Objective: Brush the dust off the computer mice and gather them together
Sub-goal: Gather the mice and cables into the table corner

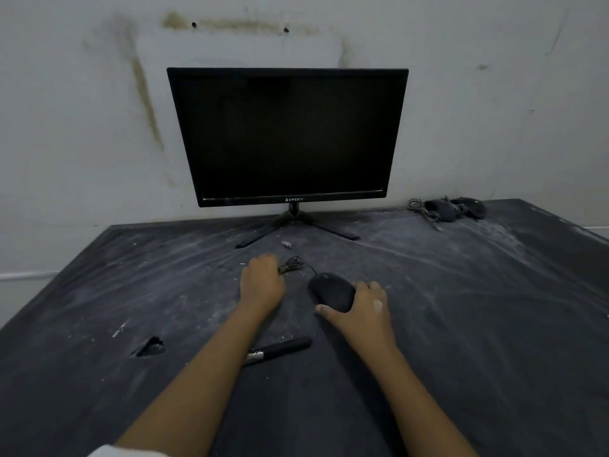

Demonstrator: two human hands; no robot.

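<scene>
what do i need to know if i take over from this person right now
Left hand grips the coiled cable of the mouse. Right hand grips that mouse, mid-table in front of the monitor.
The brush lies unheld on the dusty table, by the left forearm.
Two other mice sit together with their cables at the far right corner.
Done: those two look gathered.
Left: brush the held mouse if dusty (cannot tell), then move it to the other two.
</scene>
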